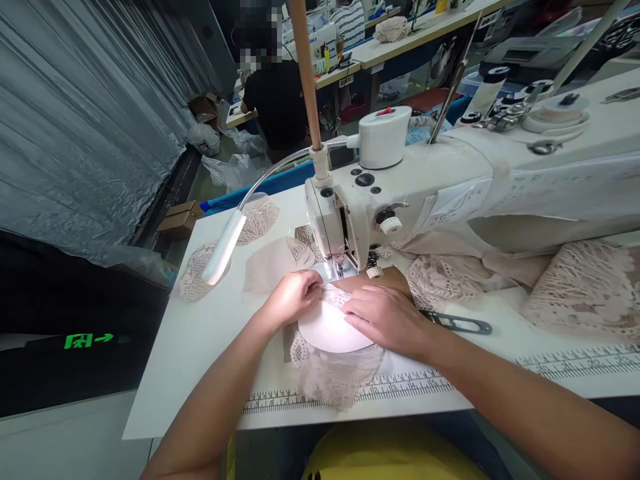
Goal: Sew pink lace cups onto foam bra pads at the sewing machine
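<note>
Under the needle area of a white sewing machine (345, 227), a smooth white bra cup (327, 330) lies with pale pink lace (335, 295) along its far edge. My left hand (295, 297) is closed, fingertips pinching the lace edge just left of the presser foot. On the cup's right side, my right hand (387, 317) grips the lace and cup with thumb and fingers close together. More scalloped lace (340, 377) hangs from the cup towards the table's front edge. Its underside is hidden.
Lace pieces (203, 273) lie at the table's left, below a lamp (225, 247) on a bent neck. To the right are a lace pile (585, 293) and grey thread snips (460, 323). A printed ruler (415, 383) runs along the front. A person (277, 100) sits beyond.
</note>
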`<state>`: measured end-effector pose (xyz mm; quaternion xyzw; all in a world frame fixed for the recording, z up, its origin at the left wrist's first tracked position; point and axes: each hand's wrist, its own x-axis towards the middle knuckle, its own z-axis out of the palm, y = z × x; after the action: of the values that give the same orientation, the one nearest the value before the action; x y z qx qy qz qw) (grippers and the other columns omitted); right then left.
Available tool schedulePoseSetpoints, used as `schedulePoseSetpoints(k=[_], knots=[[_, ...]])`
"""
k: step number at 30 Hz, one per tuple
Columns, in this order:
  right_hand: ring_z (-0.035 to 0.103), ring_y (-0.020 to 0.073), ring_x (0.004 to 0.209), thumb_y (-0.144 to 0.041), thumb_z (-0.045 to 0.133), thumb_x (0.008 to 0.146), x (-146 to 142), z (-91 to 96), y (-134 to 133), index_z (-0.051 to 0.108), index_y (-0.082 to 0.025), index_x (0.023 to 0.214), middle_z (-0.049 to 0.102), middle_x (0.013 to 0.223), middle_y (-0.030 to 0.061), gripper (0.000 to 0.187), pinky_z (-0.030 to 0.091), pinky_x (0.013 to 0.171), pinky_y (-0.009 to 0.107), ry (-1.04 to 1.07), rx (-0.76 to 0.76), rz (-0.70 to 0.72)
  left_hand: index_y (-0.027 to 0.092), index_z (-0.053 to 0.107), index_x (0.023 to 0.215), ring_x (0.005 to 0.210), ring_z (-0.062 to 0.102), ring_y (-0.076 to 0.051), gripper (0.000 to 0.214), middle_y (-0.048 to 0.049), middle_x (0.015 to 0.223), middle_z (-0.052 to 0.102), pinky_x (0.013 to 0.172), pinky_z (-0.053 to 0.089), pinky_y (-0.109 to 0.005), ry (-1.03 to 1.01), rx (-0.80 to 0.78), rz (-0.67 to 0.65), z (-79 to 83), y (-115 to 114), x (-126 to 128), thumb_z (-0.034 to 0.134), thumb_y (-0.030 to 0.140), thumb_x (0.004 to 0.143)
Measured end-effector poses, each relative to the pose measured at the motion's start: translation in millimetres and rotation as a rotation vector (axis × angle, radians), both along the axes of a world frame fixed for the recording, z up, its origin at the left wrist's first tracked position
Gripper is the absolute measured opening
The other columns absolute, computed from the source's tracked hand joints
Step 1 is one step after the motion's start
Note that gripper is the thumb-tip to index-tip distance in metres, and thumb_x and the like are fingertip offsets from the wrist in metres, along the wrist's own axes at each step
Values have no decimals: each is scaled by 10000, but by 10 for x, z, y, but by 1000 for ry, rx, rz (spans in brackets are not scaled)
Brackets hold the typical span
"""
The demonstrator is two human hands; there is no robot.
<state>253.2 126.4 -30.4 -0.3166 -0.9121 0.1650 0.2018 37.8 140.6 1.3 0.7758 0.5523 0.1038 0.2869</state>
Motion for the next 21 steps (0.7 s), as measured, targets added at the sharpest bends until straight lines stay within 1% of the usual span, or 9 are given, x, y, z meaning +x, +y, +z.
schedulePoseSetpoints(k=[2, 4, 6, 7, 9, 12, 15, 17, 21], knots=[[494, 141, 659, -200, 462, 892, -11, -9, -7, 591, -178, 673, 567, 675, 12, 255, 334, 625, 264, -18, 34, -13, 171, 590, 810, 729, 555, -163, 146, -37, 803, 616, 661, 417, -258, 96, 122, 78, 78, -29, -38, 446, 151, 826], [491, 139, 656, -186, 454, 895, -13, 2, -13, 583, -177, 665, 560, 660, 9, 264, 336, 633, 264, -28, 40, -22, 175, 589, 831, 711, 558, -160, 166, -40, 807, 613, 647, 429, -260, 141, 214, 118, 174, -107, -47, 425, 158, 852], [504, 142, 674, -176, 475, 881, -10, 15, -15, 590, -174, 682, 573, 675, 13, 230, 347, 649, 264, -40, 25, -25, 176, 598, 871, 725, 568, -167, 194, -48, 811, 618, 656, 451, -269, 151, 272, 65, 236, -218, 1, 407, 203, 891], [512, 146, 686, -172, 486, 874, -8, 16, -14, 592, -172, 685, 577, 682, 16, 217, 353, 657, 266, -48, 17, -25, 175, 606, 887, 748, 577, -176, 210, -56, 816, 625, 676, 465, -281, 156, 278, -4, 241, -272, 44, 402, 219, 904], [527, 158, 723, -181, 497, 871, -7, 8, -7, 607, -171, 699, 587, 711, 26, 204, 367, 676, 273, -55, 10, -35, 161, 625, 930, 829, 593, -203, 231, -87, 895, 651, 742, 491, -321, 180, 276, -150, 197, -356, 148, 402, 220, 910], [536, 173, 761, -214, 498, 886, -14, -15, 12, 652, -175, 785, 606, 794, 42, 188, 383, 684, 287, -68, 18, -101, 137, 626, 1034, 950, 593, -233, 264, -128, 1096, 640, 835, 503, -378, 206, 296, -253, 71, -386, 264, 403, 204, 909], [536, 175, 732, -218, 526, 873, -35, -19, 34, 670, -174, 938, 623, 864, 53, 164, 389, 663, 301, -115, 28, -183, 145, 616, 1073, 1048, 575, -242, 268, -124, 1169, 614, 898, 495, -392, 193, 292, -283, 5, -339, 271, 419, 213, 904], [542, 177, 717, -205, 531, 866, -51, -13, 48, 656, -169, 1034, 636, 889, 56, 212, 397, 660, 307, -142, 29, -209, 153, 598, 1098, 1109, 553, -252, 269, -126, 1217, 589, 926, 486, -404, 192, 292, -283, -1, -297, 233, 438, 229, 896], [571, 188, 741, -201, 502, 879, -76, -20, 69, 635, -156, 1103, 650, 936, 69, 264, 419, 672, 318, -179, 41, -237, 121, 495, 1255, 1212, 489, -288, 419, -165, 1325, 515, 980, 452, -450, 221, 287, -268, -16, -223, 159, 489, 303, 878]])
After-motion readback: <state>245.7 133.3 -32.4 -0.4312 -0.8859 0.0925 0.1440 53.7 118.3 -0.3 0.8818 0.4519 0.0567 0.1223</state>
